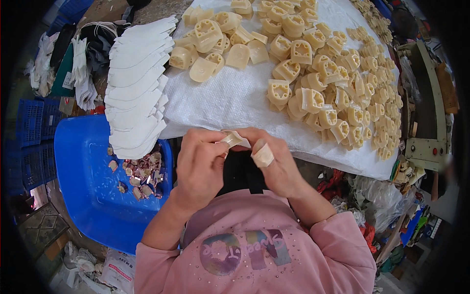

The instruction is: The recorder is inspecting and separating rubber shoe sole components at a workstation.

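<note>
Close in front of my body, both hands meet over a small beige shoe heel (pixel 230 139) with a thin white edge showing. My left hand (pixel 198 169) pinches it from the left between thumb and fingers. From the other side my right hand (pixel 280 171) grips it, its fingers curled behind. A cream-coloured wrap (pixel 263 156) covers my right thumb. The fingers hide much of the heel. Just beyond the hands is the near edge of a table draped in white woven sheeting (pixel 220 105).
Many beige shoe heels (pixel 313 81) lie heaped on the table's right and far side. Overlapping white curved pieces (pixel 134 93) form a long row at left. Below them stands a blue basin (pixel 93 210) with shiny dark-and-beige pieces (pixel 144 174). A metal frame (pixel 427 108) rises at right.
</note>
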The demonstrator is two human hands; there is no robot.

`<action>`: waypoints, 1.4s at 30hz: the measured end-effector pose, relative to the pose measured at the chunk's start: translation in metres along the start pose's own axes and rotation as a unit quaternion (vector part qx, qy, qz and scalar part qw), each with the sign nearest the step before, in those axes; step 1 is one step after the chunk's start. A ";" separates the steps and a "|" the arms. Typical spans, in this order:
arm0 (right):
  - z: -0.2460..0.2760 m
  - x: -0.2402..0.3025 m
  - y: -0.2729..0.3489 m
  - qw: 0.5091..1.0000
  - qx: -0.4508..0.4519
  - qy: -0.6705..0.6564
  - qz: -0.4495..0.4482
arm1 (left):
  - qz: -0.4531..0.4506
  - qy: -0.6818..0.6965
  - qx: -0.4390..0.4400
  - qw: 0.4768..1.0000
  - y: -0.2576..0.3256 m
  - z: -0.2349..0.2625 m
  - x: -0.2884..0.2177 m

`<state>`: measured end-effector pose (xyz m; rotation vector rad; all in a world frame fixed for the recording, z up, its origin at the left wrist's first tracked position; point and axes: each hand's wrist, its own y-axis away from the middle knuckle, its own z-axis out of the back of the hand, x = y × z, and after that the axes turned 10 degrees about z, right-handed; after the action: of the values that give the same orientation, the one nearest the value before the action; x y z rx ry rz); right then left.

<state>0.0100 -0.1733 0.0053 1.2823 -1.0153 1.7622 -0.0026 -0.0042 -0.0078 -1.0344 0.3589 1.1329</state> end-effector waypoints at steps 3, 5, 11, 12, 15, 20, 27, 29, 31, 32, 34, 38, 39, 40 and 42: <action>0.017 -0.009 -0.013 0.988 0.025 -0.143 -0.057 | 0.098 0.219 0.038 0.970 0.001 0.002 0.000; 0.024 -0.014 -0.019 0.968 0.022 -0.232 -0.091 | 0.101 0.259 0.073 0.958 -0.003 0.003 -0.003; 0.020 -0.015 -0.022 0.957 0.085 -0.264 -0.079 | 0.059 0.213 0.107 0.969 0.000 0.003 -0.003; 0.019 -0.013 -0.021 0.957 0.078 -0.257 -0.113 | 0.058 0.214 0.108 0.969 0.000 0.003 -0.005; 0.016 -0.011 -0.021 0.963 0.062 -0.208 -0.158 | 0.084 0.180 0.111 0.974 -0.001 0.000 -0.007; 0.004 -0.026 -0.020 0.989 -0.004 -0.137 -0.062 | 0.172 0.297 0.029 0.939 0.002 -0.011 -0.007; 0.009 -0.030 -0.018 0.987 0.006 -0.111 0.120 | 0.337 0.451 0.000 0.826 0.002 -0.016 -0.010; 0.003 -0.024 -0.019 0.990 -0.040 0.040 0.131 | 0.337 0.457 0.002 0.823 0.003 -0.018 -0.011; -0.002 -0.023 -0.020 0.989 -0.063 0.038 0.126 | 0.330 0.476 -0.002 0.815 0.002 -0.021 -0.011; -0.002 -0.023 -0.020 0.988 -0.086 0.035 0.121 | 0.330 0.476 -0.001 0.815 0.000 -0.021 -0.011; 0.002 -0.020 -0.022 0.993 -0.073 -0.032 0.082 | 0.340 0.454 0.002 0.824 -0.002 -0.019 -0.009; 0.005 -0.018 -0.024 0.994 -0.035 -0.060 0.088 | 0.327 0.420 0.042 0.846 -0.004 -0.016 -0.011; 0.005 -0.017 -0.023 0.994 -0.036 -0.059 0.088 | 0.323 0.415 0.030 0.850 -0.002 -0.018 -0.013; 0.004 -0.016 -0.022 0.986 -0.051 0.063 0.143 | 0.319 0.410 0.018 0.854 -0.002 -0.020 -0.014; 0.004 -0.016 -0.021 0.961 -0.066 0.184 0.196 | 0.250 0.297 0.016 0.922 -0.001 -0.020 -0.007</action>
<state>0.0343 -0.1693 -0.0056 0.6612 -1.1963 2.0881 0.0004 -0.0248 -0.0120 -1.2884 1.1762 1.2309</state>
